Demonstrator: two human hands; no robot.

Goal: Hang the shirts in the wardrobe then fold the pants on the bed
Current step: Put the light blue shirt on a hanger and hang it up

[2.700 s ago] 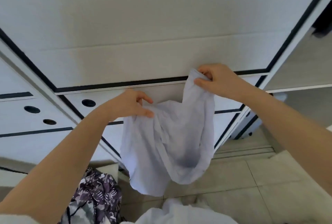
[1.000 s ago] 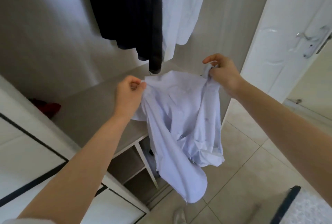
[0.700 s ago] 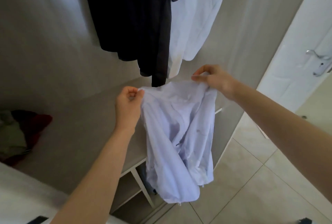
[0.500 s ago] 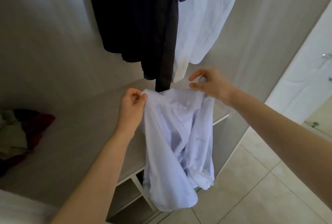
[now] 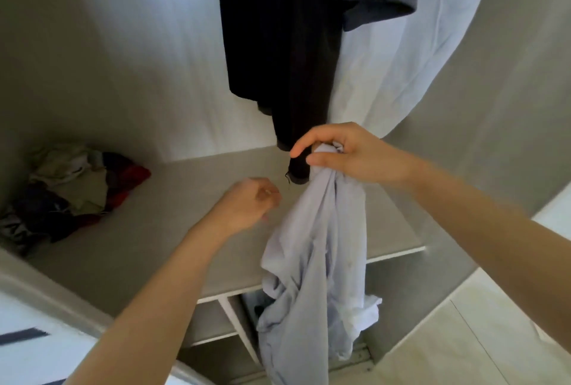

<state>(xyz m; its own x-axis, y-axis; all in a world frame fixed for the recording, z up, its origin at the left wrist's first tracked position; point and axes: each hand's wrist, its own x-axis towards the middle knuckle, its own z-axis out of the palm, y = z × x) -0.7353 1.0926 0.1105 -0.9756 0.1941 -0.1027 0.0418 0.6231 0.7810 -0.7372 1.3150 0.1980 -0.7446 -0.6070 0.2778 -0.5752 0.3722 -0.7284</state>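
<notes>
The shirt (image 5: 312,276), pale blue, hangs in front of the open wardrobe (image 5: 92,44), gathered at its top into one bunch. The right hand (image 5: 349,159) grips that bunch, with fingers and thumb curled round the cloth. From the grip the shirt falls straight down, its long axis vertical. Its lower folds pass the front edge of the shelf (image 5: 173,239) and end in front of the compartments (image 5: 210,319) beneath.

The left hand (image 5: 247,202) is just left of the shirt and a little lower than the right. Its fingers are loosely curled and it holds nothing. It is the free hand and the nearer one to the hanging cloth, so it looks best placed to fetch a hanger or spread the collar. No hanger or rail is in view.

Right behind the right hand a dark garment (image 5: 278,44) hangs inside the wardrobe, with a white shirt (image 5: 386,75) beside it on the right. On the shelf, well to the left, lies a pile (image 5: 68,186) of crumpled clothes in mixed colours. What the lower compartments hold is too dark to tell.
</notes>
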